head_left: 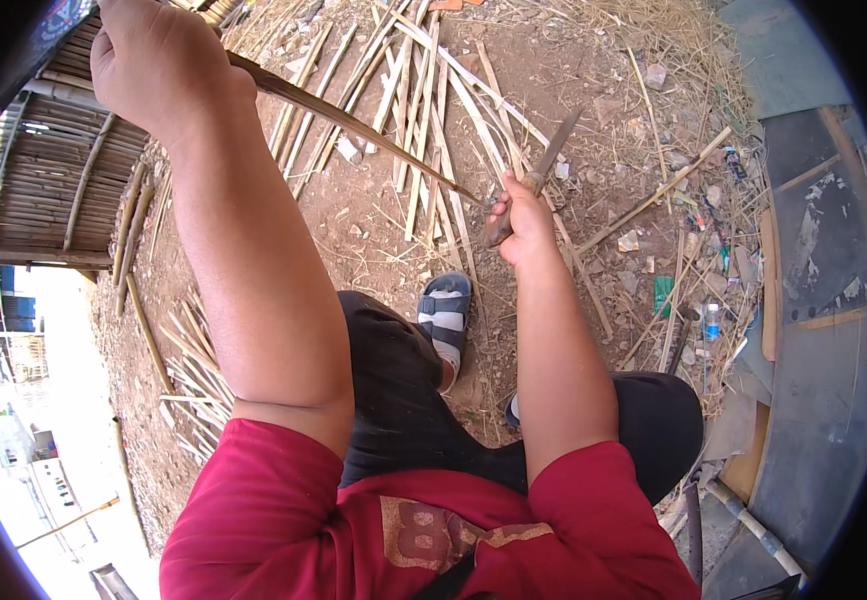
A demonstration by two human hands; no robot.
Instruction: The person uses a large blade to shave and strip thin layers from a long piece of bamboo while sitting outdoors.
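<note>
My left hand (158, 70), raised at the upper left, is closed in a fist round one end of a long brown bamboo strip (348, 122). The strip slants down to the right, and its far tip comes close to my right hand (527, 222); whether they touch I cannot tell. In my right hand is a knife (558, 143), gripped by its wooden handle, the blade pointing up and to the right. Beneath both hands, many pale split bamboo strips (418, 125) lie scattered over the dirt ground.
Another heap of split bamboo (193, 375) lies left of my legs. A slatted bamboo wall (48, 170) stands at the left. Dark sheet panels (818, 260) line the right, beside a plastic bottle (711, 322), stones and litter. My sandalled foot (443, 315) rests on the ground.
</note>
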